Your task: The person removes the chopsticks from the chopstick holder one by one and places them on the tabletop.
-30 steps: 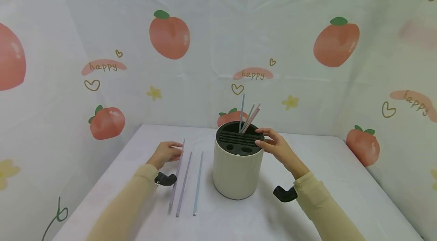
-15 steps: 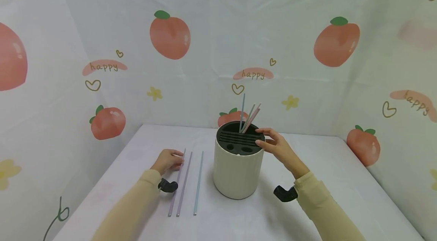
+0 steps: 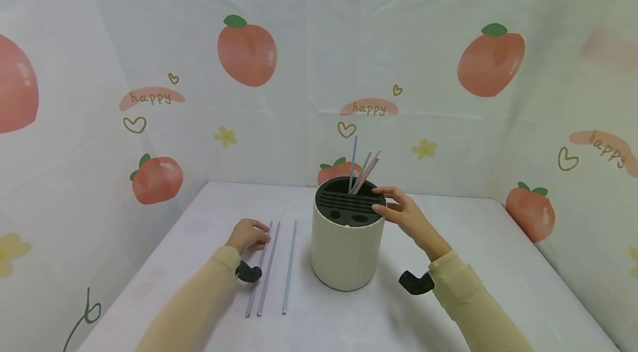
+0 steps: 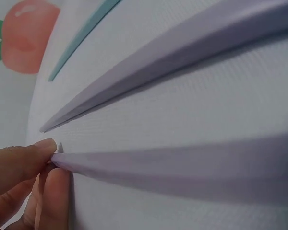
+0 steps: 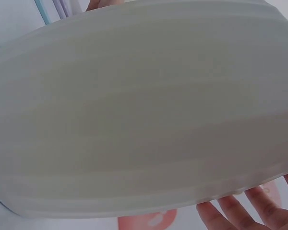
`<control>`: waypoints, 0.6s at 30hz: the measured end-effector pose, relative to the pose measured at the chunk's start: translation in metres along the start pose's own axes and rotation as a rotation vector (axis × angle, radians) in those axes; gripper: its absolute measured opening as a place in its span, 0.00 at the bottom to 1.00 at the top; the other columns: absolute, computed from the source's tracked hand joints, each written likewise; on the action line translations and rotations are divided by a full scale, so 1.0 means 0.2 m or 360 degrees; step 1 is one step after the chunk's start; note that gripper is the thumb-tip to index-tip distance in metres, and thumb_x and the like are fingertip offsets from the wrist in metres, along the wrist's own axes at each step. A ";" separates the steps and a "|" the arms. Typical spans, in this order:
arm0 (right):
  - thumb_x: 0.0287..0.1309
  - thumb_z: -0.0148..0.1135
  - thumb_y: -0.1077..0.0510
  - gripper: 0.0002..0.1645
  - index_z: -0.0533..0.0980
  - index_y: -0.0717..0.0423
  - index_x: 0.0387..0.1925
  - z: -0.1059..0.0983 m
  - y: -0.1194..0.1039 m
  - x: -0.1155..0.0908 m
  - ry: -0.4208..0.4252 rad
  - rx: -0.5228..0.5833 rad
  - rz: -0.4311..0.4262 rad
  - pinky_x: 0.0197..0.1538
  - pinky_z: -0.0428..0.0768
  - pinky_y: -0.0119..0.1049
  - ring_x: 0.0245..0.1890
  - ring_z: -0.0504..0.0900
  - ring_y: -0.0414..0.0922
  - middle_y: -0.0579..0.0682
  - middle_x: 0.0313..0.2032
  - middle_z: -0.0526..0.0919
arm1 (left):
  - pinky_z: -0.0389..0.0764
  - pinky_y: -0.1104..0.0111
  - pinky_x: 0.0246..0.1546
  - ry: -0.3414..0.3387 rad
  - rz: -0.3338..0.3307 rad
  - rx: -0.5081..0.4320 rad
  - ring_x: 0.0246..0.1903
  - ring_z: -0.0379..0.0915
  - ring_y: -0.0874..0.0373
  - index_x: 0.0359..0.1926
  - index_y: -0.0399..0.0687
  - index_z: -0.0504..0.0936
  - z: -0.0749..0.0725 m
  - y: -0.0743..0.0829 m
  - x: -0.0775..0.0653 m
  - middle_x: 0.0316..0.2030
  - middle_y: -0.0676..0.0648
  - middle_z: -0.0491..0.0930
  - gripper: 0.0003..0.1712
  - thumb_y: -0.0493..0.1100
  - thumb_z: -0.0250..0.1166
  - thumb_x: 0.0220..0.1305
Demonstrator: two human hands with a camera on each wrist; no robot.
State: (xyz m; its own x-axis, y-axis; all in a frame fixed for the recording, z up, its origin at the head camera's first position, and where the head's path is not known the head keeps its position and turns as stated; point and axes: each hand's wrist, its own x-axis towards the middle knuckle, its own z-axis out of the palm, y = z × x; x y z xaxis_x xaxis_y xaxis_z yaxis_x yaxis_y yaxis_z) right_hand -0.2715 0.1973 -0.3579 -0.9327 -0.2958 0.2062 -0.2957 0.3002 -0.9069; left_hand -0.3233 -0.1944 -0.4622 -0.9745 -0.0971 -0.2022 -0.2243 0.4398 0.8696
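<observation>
My left hand [image 3: 249, 234] pinches the far end of a purple chopstick [image 4: 158, 172] between thumb and finger, close over the table. Beside it lies a second purple chopstick [image 3: 269, 269], and to the right of that a blue chopstick [image 3: 289, 269]. A cream, round utensil holder [image 3: 346, 255] with a black slotted top [image 3: 344, 215] stands upright. Several thin sticks [image 3: 366, 172], blue, green and pink, lean in its rear opening. My right hand [image 3: 406, 218] holds the holder's right rim, thumb and forefinger over the edge; fingers [image 5: 233, 211] show along its wall in the right wrist view.
A white-covered table [image 3: 448, 308] carries everything. A white cloth backdrop [image 3: 309, 53] printed with peaches hangs behind and at both sides. Dark wrist cameras [image 3: 416, 283] jut inward from both sleeves.
The left hand has come slightly nearer and to the right, bringing the purple chopstick down into line with the other two. The right hand and the holder stay put.
</observation>
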 end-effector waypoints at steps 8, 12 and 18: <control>0.65 0.59 0.54 0.28 0.67 0.57 0.63 0.00 -0.01 0.00 -0.0021 0.0012 0.0000 0.60 0.74 0.58 0.61 0.72 0.62 0.64 0.65 0.63 | 0.82 0.73 0.22 0.0007 -0.0010 0.0071 0.21 0.76 0.61 0.44 0.31 0.81 0.01 -0.02 0.03 0.30 0.42 0.81 0.18 0.28 0.71 0.49; 0.65 0.59 0.54 0.28 0.67 0.57 0.63 0.00 -0.01 0.00 -0.0021 0.0004 -0.0001 0.61 0.74 0.58 0.61 0.72 0.62 0.64 0.65 0.63 | 0.83 0.73 0.23 0.0015 -0.0012 0.0094 0.21 0.77 0.60 0.44 0.32 0.82 0.01 -0.02 0.03 0.32 0.41 0.81 0.17 0.29 0.71 0.50; 0.65 0.59 0.54 0.28 0.67 0.56 0.64 0.00 -0.01 0.00 -0.0025 0.0002 -0.0001 0.61 0.74 0.58 0.61 0.72 0.61 0.64 0.65 0.64 | 0.83 0.73 0.24 0.0024 -0.0030 0.0123 0.22 0.76 0.60 0.45 0.33 0.82 0.01 -0.02 0.04 0.33 0.40 0.80 0.17 0.30 0.71 0.51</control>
State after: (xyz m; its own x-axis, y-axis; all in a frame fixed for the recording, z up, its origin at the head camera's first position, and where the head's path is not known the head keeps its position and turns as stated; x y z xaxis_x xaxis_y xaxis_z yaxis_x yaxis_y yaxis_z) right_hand -0.2713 0.1973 -0.3568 -0.9292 -0.3102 0.2011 -0.2961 0.2988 -0.9072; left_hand -0.3296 -0.1943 -0.4680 -0.9702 -0.1193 -0.2108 -0.2421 0.5055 0.8281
